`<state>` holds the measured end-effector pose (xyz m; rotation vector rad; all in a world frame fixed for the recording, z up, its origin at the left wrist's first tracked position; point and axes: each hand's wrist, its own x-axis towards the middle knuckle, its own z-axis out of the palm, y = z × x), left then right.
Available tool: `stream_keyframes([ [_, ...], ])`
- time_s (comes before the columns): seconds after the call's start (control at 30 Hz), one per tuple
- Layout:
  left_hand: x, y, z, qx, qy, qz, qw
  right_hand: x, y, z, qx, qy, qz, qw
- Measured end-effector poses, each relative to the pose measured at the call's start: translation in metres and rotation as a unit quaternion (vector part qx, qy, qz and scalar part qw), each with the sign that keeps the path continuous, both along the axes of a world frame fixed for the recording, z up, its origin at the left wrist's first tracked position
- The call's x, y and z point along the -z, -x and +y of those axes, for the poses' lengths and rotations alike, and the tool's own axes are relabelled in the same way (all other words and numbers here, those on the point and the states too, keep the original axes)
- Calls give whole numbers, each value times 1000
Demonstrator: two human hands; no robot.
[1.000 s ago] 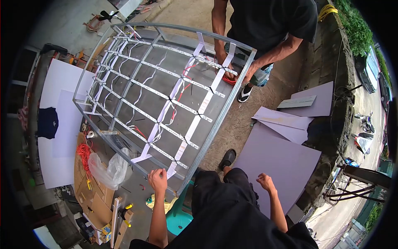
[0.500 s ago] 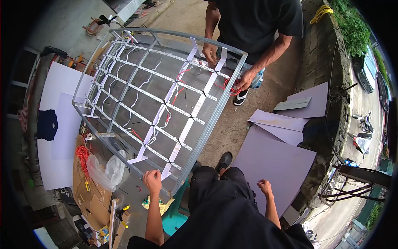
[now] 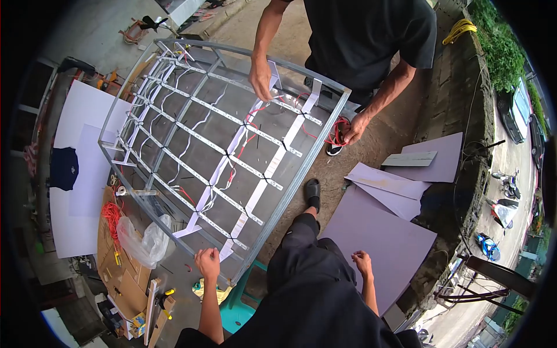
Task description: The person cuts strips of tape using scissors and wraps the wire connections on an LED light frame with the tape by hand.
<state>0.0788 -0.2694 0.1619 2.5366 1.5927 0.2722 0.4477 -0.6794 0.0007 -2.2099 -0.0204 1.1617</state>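
A metal frame (image 3: 299, 184) with white LED strips (image 3: 227, 154) tied across it in a grid stretches out before me. My left hand (image 3: 208, 263) is closed at its near rail, fingers curled over the edge. My right hand (image 3: 363, 264) hangs beside my leg, loosely curled with nothing visible in it. Across the frame, another person's hand (image 3: 261, 79) reaches to a strip and a thin wire near the far rail. That person's other hand (image 3: 355, 129) holds a bundle of red wire (image 3: 338, 133) beside the frame's right corner.
Pale boards (image 3: 380, 243) lie on the ground to my right, along a rough wall. A teal plastic chair (image 3: 238, 313) stands under the near corner. Left of it are a plastic bag (image 3: 145, 240), orange cord (image 3: 111, 223) and yellow-handled pliers (image 3: 167, 313). My foot (image 3: 313, 193) is beside the frame.
The other person's one hand has moved left along the far rail onto the strip; their red wire bundle has shifted slightly right and down. My leg has stepped forward; my hands keep similar positions.
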Motion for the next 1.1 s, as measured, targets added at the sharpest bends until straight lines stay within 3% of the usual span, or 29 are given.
stream_keyframes([
  [0.27,-6,-9,1,-35,14,-7,999,-23,-82,36,-51,32,-10,998],
  [0.4,-8,-12,3,-37,13,-2,999,-42,-142,74,-164,32,-41,985],
  [0.6,-4,-14,6,-38,20,12,999,-67,-234,103,-107,-15,-119,987],
  [0.7,9,-19,10,-113,-13,-72,991,-81,-267,113,-104,5,-123,987],
  [0.77,9,-66,27,-179,-2,-139,974,-92,-288,120,-132,27,-125,983],
  [0.87,-22,-219,59,-32,24,-297,954,-102,-332,141,-187,67,-141,970],
  [0.93,-46,-284,67,91,32,-323,941,-89,-355,149,-191,49,-162,967],
  [1.0,-55,-323,67,141,20,-334,932,-78,-365,164,-179,51,-195,963],
  [1.07,-67,-352,58,135,19,-353,926,-56,-370,179,-214,9,-309,927],
  [1.1,-70,-365,56,124,17,-374,919,-53,-370,195,-223,41,-238,944],
])
